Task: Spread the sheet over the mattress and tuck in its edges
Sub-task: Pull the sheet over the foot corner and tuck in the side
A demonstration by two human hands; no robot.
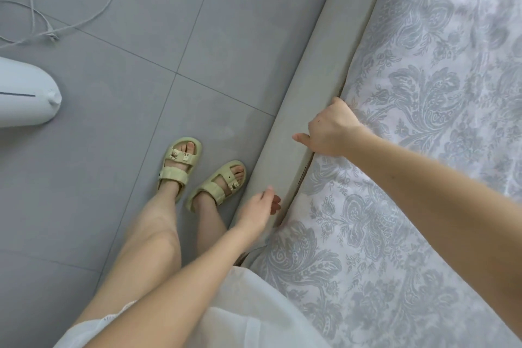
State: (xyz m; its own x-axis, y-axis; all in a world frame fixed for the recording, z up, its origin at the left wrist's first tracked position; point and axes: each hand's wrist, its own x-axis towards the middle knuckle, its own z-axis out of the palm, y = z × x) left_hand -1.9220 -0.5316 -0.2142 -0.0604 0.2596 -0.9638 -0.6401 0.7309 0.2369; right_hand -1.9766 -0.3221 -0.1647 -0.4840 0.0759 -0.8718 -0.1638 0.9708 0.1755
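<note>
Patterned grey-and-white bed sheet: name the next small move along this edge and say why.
Probably slide the right hand toward the body along the seam, pushing the patterned grey-and-white bed sheet down beside the padded grey bed frame. Its fingers dip into that seam, and a dark slit shows open just nearer the body. The left hand hangs loose, holding nothing.

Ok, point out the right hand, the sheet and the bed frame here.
right hand [330, 130], head view, back of the hand.
sheet [367, 248], head view, patterned top surface.
bed frame [282, 161], head view, padded side rail.
</note>
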